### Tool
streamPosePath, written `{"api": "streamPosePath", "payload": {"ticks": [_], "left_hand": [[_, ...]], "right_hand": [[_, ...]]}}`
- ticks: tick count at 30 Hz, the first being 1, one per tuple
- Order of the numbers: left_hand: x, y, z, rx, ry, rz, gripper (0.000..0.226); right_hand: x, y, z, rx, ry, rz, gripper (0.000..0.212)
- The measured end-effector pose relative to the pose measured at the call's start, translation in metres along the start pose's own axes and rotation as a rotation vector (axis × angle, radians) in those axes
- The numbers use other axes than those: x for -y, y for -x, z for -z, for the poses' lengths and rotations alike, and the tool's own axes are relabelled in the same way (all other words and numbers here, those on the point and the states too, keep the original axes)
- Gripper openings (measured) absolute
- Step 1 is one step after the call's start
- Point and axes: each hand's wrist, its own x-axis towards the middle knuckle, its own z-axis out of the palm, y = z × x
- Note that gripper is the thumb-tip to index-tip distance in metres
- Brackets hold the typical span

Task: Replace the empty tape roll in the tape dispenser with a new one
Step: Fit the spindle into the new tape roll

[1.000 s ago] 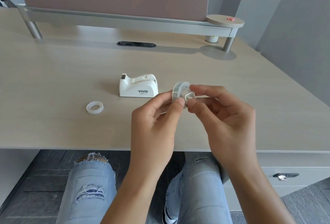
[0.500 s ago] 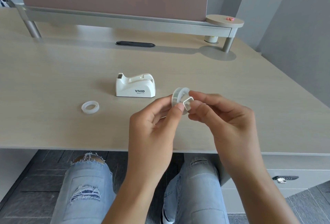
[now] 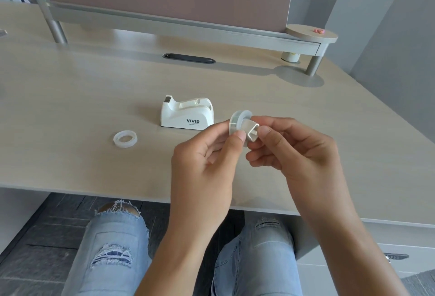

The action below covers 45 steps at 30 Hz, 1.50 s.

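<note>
A white tape dispenser (image 3: 187,116) marked VIVID stands mid-desk, its cradle holding no roll. An empty clear tape core (image 3: 125,139) lies flat on the desk to its left. Just right of the dispenser, above the desk, my left hand (image 3: 207,166) pinches the rim of a clear new tape roll (image 3: 236,122). My right hand (image 3: 296,154) grips a white plastic spindle (image 3: 252,132) that sits partly inside the roll's centre hole, sticking out toward me.
A raised shelf (image 3: 164,24) on metal legs and a brown partition run along the back of the desk (image 3: 70,97). A black cable slot (image 3: 188,58) lies behind the dispenser. My knees in torn jeans are below the desk's front edge.
Both hands have stayed together near the dispenser; the white spindle now shows more clearly, turned toward me in the roll's hole. The camera view has shifted slightly.
</note>
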Motion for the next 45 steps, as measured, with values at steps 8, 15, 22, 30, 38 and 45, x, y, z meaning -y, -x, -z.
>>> {"api": "streamPosePath", "payload": {"ticks": [8, 15, 22, 30, 38, 45], "left_hand": [[-0.001, -0.017, 0.008, -0.024, -0.074, -0.047, 0.017], [0.004, -0.019, 0.012, -0.024, 0.062, 0.012, 0.019], [0.006, -0.02, 0.012, -0.052, 0.094, 0.04, 0.017], [0.006, -0.019, 0.014, -0.021, 0.026, 0.014, 0.018], [-0.001, -0.022, 0.017, 0.014, 0.0, 0.039, 0.022], [-0.002, -0.027, 0.027, 0.015, -0.103, 0.072, 0.019]], "right_hand": [[0.004, -0.023, -0.008, 0.119, 0.099, 0.066, 0.018], [0.0, -0.03, -0.019, 0.099, 0.101, 0.087, 0.008], [-0.003, -0.027, -0.017, 0.098, 0.095, 0.073, 0.013], [0.003, -0.032, -0.011, 0.139, 0.048, 0.001, 0.01], [-0.002, -0.034, -0.013, 0.152, 0.02, 0.049, 0.011], [-0.012, -0.041, -0.015, 0.186, 0.122, 0.186, 0.011]]}}
